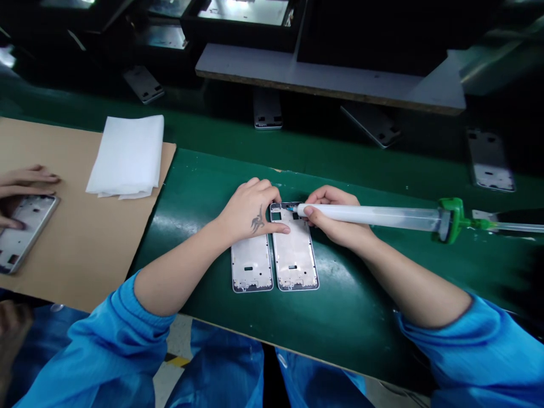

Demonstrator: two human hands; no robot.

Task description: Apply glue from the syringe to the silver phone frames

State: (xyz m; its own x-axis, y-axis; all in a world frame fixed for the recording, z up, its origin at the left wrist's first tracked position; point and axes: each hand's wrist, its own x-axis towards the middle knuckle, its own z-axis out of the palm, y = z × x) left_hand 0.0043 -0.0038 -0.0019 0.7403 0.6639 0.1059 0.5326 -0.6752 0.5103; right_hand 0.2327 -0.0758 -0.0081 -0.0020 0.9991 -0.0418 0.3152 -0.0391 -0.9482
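Standing here, I see the person's left hand point(253, 212) laid over the upper end of 2 pale metal phone frames set side by side on the green worktop point(352, 317), with a narrow gap between them. Its thumb and forefinger are spread wide, the thumb lying across the right-hand frame point(294, 255) and the forefinger near that frame's top left corner; the other fingers bend beyond the top of the left-hand frame point(251, 266), whose upper part the hand hides. The right hand point(334, 218) closes its fingers around the front of a long white syringe point(382, 215), held nearly level, with the thumb on the barrel. The tip meets or hovers just above the top of the right-hand frame, beside its small dark cutouts; I can't tell whether it touches. At the syringe's rear sits a green cap point(450, 221), with a clear tube point(516, 226) running off to the right. Over to the left, a co-worker's hand point(23, 181) is at another frame point(29, 226) on a brown board point(102, 243), where a folded white cloth point(127, 156) also lies. Beyond the worktop, 4 more frames rest scattered beneath and around a raised shelf point(331, 82).
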